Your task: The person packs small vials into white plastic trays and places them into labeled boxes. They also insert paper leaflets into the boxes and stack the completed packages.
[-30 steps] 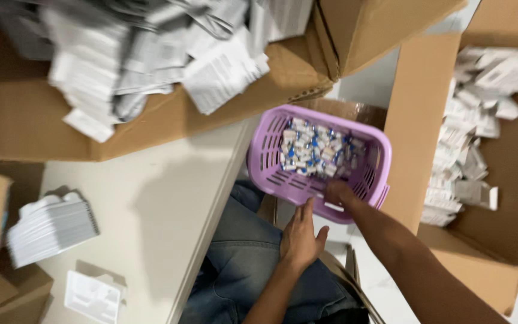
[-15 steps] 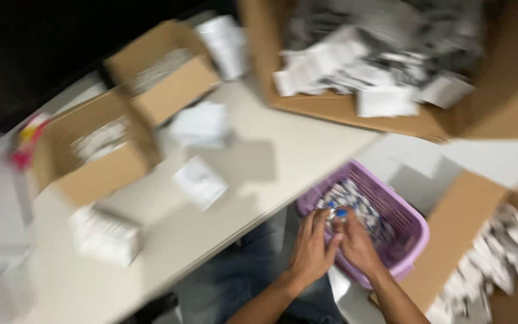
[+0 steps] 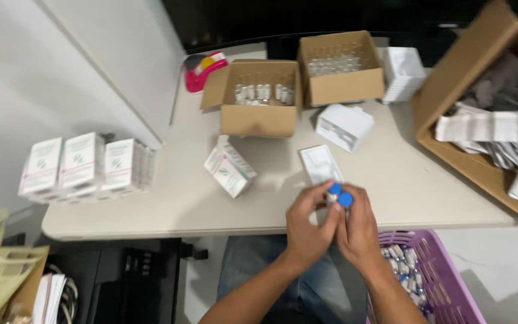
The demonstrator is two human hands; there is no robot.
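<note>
My left hand (image 3: 308,227) and my right hand (image 3: 360,227) are pressed together over the table's near edge. Between them they hold small vials with blue caps (image 3: 340,194), two caps showing above the fingers. Just beyond the hands lies a flat white tray insert (image 3: 320,162) on the beige table (image 3: 169,198). A purple basket (image 3: 451,282) with several more vials sits low at my right, beside my right forearm.
Two open cardboard boxes (image 3: 258,99) (image 3: 340,69) with vials stand at the back. A white-and-green carton (image 3: 229,166) lies in the middle, three more (image 3: 82,165) stand at the left. A large box of leaflets (image 3: 487,126) is at the right, a pink tape dispenser (image 3: 205,69) far back.
The view has swung from the basket up to the table. Both hands have come out of the purple basket with blue-capped vials and now hold them over the table edge.
</note>
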